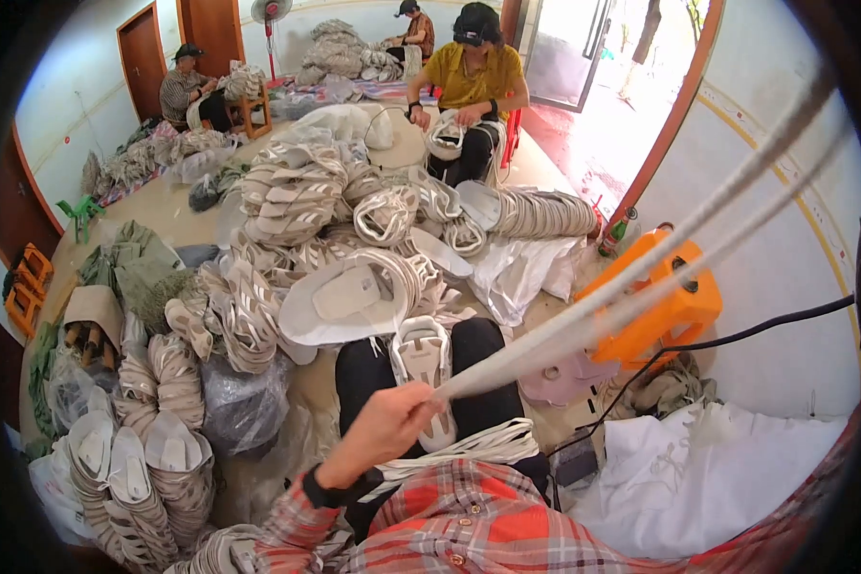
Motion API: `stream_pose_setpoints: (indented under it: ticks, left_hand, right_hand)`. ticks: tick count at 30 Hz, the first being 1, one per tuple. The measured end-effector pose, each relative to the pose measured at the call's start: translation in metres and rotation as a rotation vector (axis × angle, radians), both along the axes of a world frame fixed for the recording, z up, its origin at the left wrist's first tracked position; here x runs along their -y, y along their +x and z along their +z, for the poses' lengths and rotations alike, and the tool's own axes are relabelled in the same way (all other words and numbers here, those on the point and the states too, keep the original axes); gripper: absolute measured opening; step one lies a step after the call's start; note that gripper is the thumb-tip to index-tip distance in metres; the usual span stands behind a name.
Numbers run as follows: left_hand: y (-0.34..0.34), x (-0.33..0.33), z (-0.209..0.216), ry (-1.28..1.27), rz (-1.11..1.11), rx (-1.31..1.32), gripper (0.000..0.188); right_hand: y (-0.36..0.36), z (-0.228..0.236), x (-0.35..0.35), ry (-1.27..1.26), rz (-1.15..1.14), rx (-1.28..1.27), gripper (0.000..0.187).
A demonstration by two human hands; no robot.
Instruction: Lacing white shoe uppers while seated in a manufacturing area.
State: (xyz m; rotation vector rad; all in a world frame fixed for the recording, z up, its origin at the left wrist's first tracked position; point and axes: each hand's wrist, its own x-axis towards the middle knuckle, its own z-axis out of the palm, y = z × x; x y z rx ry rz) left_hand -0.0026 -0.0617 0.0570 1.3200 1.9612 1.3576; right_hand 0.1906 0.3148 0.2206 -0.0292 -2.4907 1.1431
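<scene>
A beige and white shoe upper [421, 349] lies lengthwise across my lap, its toe end pointing away from me. My left hand [383, 426] is closed over its near part, fingertips pinched where a pale shoelace [564, 320] begins. From there two strands of the lace run taut and blurred toward the upper right edge. My right hand is out of the picture; only part of its plaid sleeve [794, 521] shows at the lower right. A bundle of white shoelaces [478, 445] rests across my thighs, just nearer than the upper.
Stacked shoe uppers [297, 191] heap up ahead, with more stacks [129, 478] at left. An orange stool [670, 306] and black cable [717, 340] stand right, near white cloth [717, 474]. A person in a yellow shirt [474, 77] works opposite; two others sit farther back.
</scene>
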Motion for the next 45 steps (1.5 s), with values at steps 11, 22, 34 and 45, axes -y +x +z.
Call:
stream_pose_setpoints:
  ticks: [11, 22, 34, 45]
  left_hand:
    - [-0.047, 0.302, -0.134, -0.561, 1.123, 0.029, 0.03]
    - [0.0, -0.06, -0.094, -0.414, 0.186, 0.376, 0.041]
    - [-0.02, -0.05, -0.117, -0.453, -0.008, 0.89, 0.04]
    - [-0.052, -0.098, -0.11, -0.818, -0.396, -0.156, 0.015]
  right_hand:
    - [0.04, -0.098, -0.031, 0.077, -0.349, 0.012, 0.028]
    - [-0.116, -0.294, 0.171, 0.018, -0.131, 0.447, 0.012]
    - [-0.104, -0.308, 0.198, 0.13, -0.086, 0.486, 0.012]
    - [-0.102, -0.288, 0.189, 0.133, 0.044, 0.61, 0.014]
